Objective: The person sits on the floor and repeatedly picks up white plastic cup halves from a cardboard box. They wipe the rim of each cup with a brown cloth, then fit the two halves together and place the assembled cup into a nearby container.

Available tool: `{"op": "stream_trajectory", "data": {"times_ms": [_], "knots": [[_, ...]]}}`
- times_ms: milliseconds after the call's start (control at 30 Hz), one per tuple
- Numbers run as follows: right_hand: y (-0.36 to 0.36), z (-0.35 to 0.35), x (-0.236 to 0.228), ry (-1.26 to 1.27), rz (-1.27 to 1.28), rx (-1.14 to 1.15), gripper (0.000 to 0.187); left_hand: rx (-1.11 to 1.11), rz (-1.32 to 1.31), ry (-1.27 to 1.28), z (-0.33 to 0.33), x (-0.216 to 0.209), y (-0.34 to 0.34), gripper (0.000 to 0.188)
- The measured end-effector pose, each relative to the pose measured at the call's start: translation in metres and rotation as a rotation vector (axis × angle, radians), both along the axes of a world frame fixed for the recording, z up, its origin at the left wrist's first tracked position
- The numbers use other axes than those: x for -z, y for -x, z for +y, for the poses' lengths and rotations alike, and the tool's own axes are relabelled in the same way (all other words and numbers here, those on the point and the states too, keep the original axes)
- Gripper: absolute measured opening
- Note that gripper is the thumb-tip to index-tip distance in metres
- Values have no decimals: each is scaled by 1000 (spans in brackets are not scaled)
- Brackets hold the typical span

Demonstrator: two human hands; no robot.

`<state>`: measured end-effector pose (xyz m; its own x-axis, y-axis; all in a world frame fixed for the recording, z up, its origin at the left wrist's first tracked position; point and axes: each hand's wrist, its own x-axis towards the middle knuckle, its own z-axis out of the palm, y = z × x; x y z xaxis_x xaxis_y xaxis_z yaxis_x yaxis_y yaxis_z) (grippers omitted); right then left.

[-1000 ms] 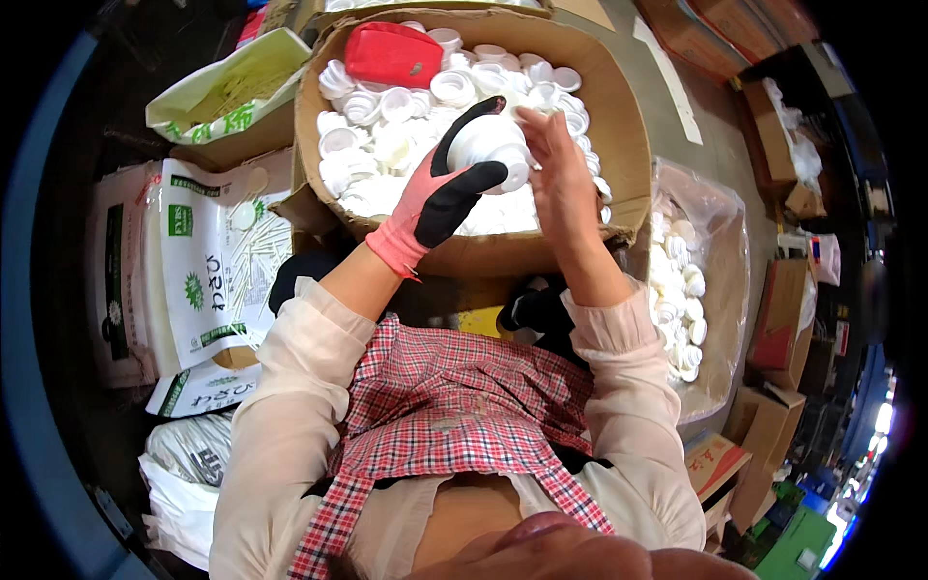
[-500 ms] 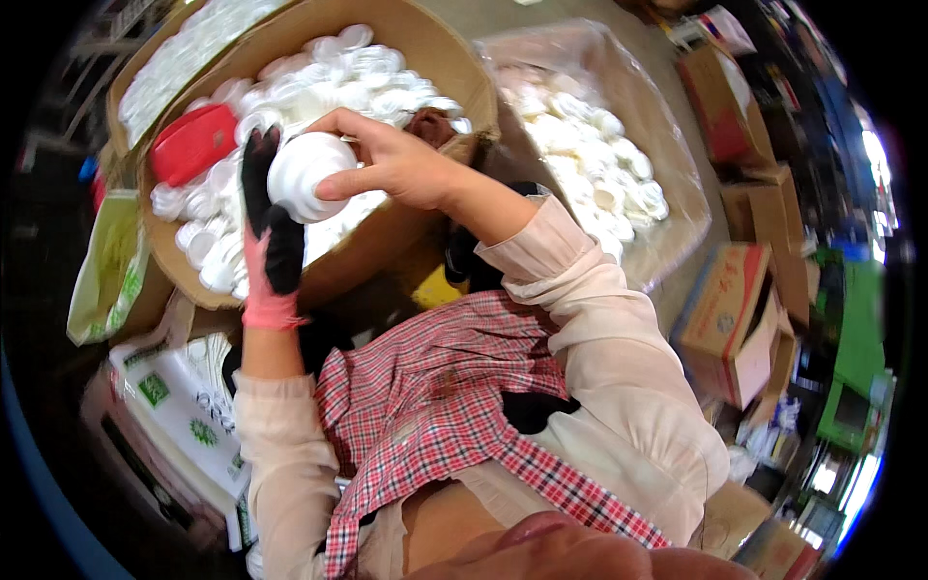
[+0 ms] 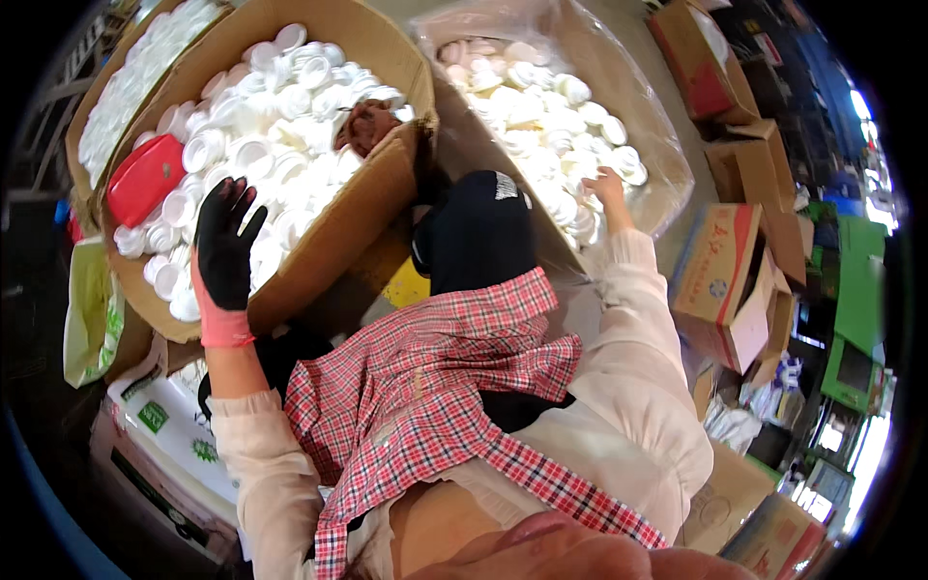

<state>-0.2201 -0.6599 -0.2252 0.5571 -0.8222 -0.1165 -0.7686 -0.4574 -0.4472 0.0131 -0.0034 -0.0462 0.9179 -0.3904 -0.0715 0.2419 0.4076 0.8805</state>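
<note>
While the left hand (image 3: 224, 253), gloved in black with a pink cuff, is held spread over the near edge of a large cardboard box (image 3: 362, 208), nothing is gripped in it: the fingers are splayed open, and they hover over or rest lightly on the white plastic caps (image 3: 280, 116) that fill the box. Whether the glove actually touches the caps cannot be told. A flat red lid (image 3: 145, 179) is seen lying on the caps at the left side of the same box, near the gloved hand but apart from it. A brown, rounded object (image 3: 365, 126) is lodged among the caps toward the box's right wall.

The bare right hand (image 3: 609, 184) is stretched out to the right into a second container, a box lined with clear plastic sheeting (image 3: 667, 164), where a second heap of white caps (image 3: 541, 116) lies. The hand is laid on the caps at the near right edge of that heap; whether anything is closed in its fingers cannot be told, since the hand is small and partly turned away.

Between the two boxes a dark knee (image 3: 478, 232) is seen, and a red checked apron (image 3: 435, 396) is spread below it. Printed cardboard cartons (image 3: 730, 285) are stacked on the right, and white sacks with green print (image 3: 169, 425) lie at the lower left.
</note>
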Motion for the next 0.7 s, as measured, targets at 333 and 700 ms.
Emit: {"op": "stream_trajectory", "data": {"times_ms": [333,700], "knots": [[-265,303,-166,-222,-363,-1070,32,-322,105,112,11,-10,-18,39],[-377,427,-98,-108,-177,-927,23,-336,122,41,51,-22,-13,35]]}}
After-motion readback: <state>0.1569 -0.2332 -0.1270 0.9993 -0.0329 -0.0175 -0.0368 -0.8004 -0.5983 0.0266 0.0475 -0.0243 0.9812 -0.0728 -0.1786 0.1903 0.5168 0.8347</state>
